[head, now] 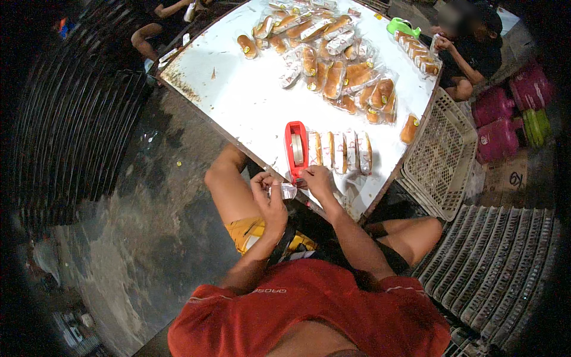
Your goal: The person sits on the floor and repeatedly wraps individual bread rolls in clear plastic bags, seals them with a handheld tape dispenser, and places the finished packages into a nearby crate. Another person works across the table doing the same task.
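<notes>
My left hand (271,201) holds a small plastic-wrapped packet (287,191) by one end, just off the table's near edge. What is inside the packet is hard to make out. A red tape dispenser (289,147) with a roll of tape (296,149) stands on the white table (250,98), its cutting end facing me. My right hand (319,182) has its fingertips at that cutting end; whether tape is pinched between them is too small to see. To the dispenser's right, several wrapped bread rolls (342,152) stand on edge in a row.
A heap of wrapped bread rolls (334,76) covers the table's far part. One roll (409,129) lies by the right edge. Across from me, a person (473,49) sits by a green tape dispenser (403,27) and a row of rolls (417,52). Plastic crates (439,156) stand at right.
</notes>
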Action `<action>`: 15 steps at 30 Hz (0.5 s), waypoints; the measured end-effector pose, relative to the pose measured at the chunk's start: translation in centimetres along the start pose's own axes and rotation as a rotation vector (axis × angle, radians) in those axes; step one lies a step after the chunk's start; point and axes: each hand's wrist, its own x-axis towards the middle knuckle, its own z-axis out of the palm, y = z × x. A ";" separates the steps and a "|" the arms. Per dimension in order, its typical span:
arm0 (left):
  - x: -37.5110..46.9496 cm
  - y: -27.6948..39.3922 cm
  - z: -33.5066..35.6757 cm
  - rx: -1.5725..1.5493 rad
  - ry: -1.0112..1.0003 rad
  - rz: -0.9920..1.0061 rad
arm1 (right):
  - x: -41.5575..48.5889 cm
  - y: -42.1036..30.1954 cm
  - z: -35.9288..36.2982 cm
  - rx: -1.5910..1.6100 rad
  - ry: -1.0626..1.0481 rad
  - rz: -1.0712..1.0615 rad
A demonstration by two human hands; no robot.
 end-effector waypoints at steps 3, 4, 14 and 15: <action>0.9 1.2 -1.5 0.016 0.012 0.030 | -2.3 -4.7 -1.2 0.138 -0.057 -0.014; 1.0 1.7 -1.8 0.008 0.010 -0.023 | -2.9 -4.1 -1.2 0.125 -0.099 0.008; 1.6 3.1 0.0 0.399 -0.175 0.175 | -5.3 -11.1 -5.9 0.658 -0.237 -0.073; 1.3 3.2 0.5 0.354 -0.198 0.141 | -4.5 -11.1 -5.8 0.624 -0.268 -0.043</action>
